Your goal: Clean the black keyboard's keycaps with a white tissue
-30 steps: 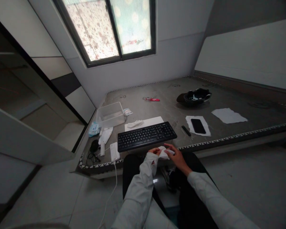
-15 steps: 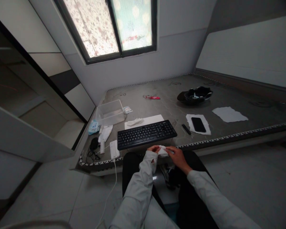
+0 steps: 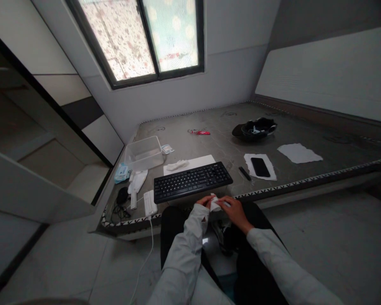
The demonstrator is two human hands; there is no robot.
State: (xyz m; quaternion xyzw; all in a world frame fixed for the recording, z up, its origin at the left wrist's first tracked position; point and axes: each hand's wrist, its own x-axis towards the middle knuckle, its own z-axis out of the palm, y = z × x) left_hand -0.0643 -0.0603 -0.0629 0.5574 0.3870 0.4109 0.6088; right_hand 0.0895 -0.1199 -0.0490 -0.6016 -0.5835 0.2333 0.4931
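Observation:
A small piece of white tissue (image 3: 214, 206) is held between both hands, over my lap at the bed's front edge. My left hand (image 3: 205, 201) grips its left side with the fingers bent round it. My right hand (image 3: 233, 209) pinches it from the right. Just beyond the hands lies a black keyboard (image 3: 193, 181), slightly tilted in view. Behind the keyboard a crumpled white tissue (image 3: 178, 165) rests on a white sheet (image 3: 200, 162). To the right, a black phone (image 3: 260, 167) lies on another white sheet (image 3: 273, 173), beside a thin dark tool (image 3: 244, 173).
At the left stand a clear plastic box (image 3: 144, 154), a blue packet (image 3: 122, 173), a white power strip (image 3: 150, 203) with its cord dropping to the floor, and a black cable bundle (image 3: 122, 196). A black cap (image 3: 255, 129) and a torn paper (image 3: 300, 153) lie right.
The tissue between my hands has changed shape, standing narrower with a corner up. My right fingers have shifted on it. The whole view has moved slightly.

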